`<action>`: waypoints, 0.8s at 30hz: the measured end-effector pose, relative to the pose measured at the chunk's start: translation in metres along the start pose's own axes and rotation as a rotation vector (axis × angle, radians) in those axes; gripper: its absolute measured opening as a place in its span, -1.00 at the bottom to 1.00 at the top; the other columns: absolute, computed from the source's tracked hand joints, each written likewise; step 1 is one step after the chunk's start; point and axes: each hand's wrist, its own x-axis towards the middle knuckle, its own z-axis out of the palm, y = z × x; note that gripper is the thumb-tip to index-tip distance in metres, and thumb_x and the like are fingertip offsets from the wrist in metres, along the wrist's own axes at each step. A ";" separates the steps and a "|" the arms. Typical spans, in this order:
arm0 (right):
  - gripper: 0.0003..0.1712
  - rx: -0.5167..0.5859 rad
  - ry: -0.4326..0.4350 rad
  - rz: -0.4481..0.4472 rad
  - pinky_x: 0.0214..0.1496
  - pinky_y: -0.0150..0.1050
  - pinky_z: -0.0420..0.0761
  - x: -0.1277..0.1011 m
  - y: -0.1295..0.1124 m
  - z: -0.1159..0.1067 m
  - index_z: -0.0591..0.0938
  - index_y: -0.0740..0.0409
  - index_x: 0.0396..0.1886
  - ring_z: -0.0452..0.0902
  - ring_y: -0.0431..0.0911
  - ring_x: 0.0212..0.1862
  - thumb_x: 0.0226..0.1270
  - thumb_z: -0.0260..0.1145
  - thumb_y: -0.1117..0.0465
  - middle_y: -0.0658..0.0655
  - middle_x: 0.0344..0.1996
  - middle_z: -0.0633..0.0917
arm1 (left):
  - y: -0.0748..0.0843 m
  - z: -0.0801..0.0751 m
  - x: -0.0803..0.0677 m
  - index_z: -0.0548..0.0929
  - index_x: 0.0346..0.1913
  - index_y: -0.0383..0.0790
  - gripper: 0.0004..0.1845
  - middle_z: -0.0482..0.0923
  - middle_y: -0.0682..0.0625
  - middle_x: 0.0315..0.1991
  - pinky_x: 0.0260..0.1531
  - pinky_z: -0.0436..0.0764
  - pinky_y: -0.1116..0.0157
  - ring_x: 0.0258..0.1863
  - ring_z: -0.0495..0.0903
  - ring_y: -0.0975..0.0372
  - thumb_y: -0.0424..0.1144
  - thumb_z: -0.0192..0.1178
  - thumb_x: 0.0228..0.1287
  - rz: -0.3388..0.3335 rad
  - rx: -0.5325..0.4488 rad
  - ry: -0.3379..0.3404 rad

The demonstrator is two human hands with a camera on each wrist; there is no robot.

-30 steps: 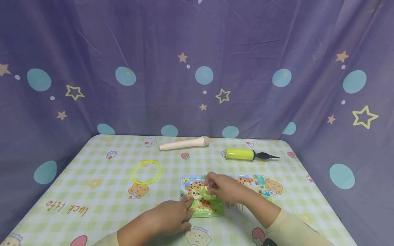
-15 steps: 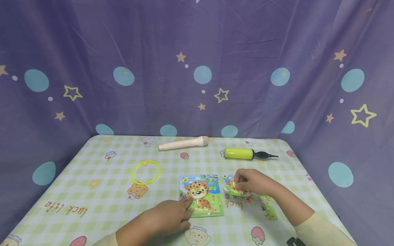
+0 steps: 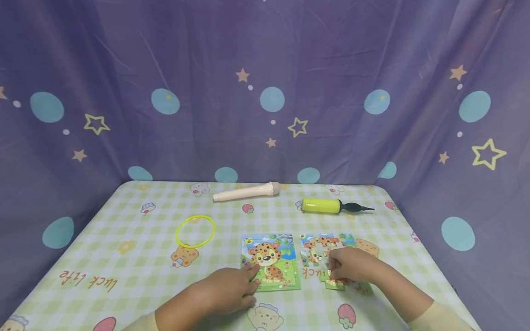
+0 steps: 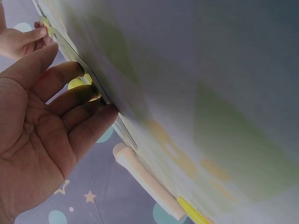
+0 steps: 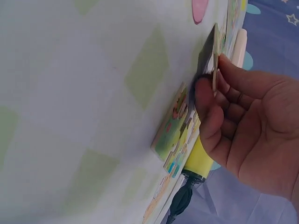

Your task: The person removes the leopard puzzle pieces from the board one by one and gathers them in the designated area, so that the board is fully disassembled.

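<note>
A picture card (image 3: pixel 271 259) of a cartoon leopard lies on the table near the middle in the head view. My left hand (image 3: pixel 229 289) rests at the card's left edge, its fingers fairly straight and touching it. To the right of the card, several jigsaw pieces (image 3: pixel 309 253) form part of the same leopard picture. My right hand (image 3: pixel 356 265) pinches a jigsaw piece (image 3: pixel 334 284) between thumb and fingers at the lower part of that group. In the right wrist view the held piece (image 5: pixel 209 60) is tilted on edge, with other pieces (image 5: pixel 172 133) below it. My right hand hides some pieces.
A yellow ring (image 3: pixel 177 233) lies to the left of the card. A pale microphone-shaped stick (image 3: pixel 246 192) and a yellow hand pump (image 3: pixel 320 206) with a black nozzle lie farther back. The checked tablecloth (image 3: pixel 136 276) ends at a purple curtain (image 3: pixel 273 55).
My right hand has carried a jigsaw piece from over the leopard card to the right-hand group, then down towards the group's lower part. My left hand has stayed at the card.
</note>
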 end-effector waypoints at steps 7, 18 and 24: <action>-0.79 -0.059 0.026 0.023 -0.47 -0.24 0.43 -0.002 -0.003 0.003 0.52 -0.07 -0.45 0.46 -0.16 -0.56 0.20 0.44 0.12 -0.06 -0.64 0.58 | -0.002 0.000 0.001 0.47 0.36 -0.03 -0.44 0.20 -0.08 0.50 0.36 0.37 0.12 0.47 0.23 0.06 0.15 -0.03 0.44 0.012 0.008 -0.003; -0.69 -0.149 0.091 0.100 -0.54 -0.26 0.36 -0.003 -0.006 0.009 0.45 -0.04 -0.52 0.38 -0.17 -0.60 0.18 0.47 0.10 -0.03 -0.65 0.51 | -0.001 -0.001 -0.002 0.49 0.34 -0.05 -0.46 0.25 -0.09 0.47 0.32 0.41 0.17 0.44 0.28 0.05 0.12 -0.01 0.44 0.037 0.030 0.033; -0.70 -0.189 0.075 0.060 -0.53 -0.29 0.33 -0.001 -0.009 0.006 0.44 -0.06 -0.51 0.34 -0.20 -0.61 0.23 0.43 0.11 -0.07 -0.66 0.46 | -0.002 -0.001 -0.002 0.51 0.33 -0.04 -0.48 0.27 -0.10 0.46 0.32 0.41 0.17 0.43 0.30 0.04 0.11 0.00 0.44 0.044 0.010 0.033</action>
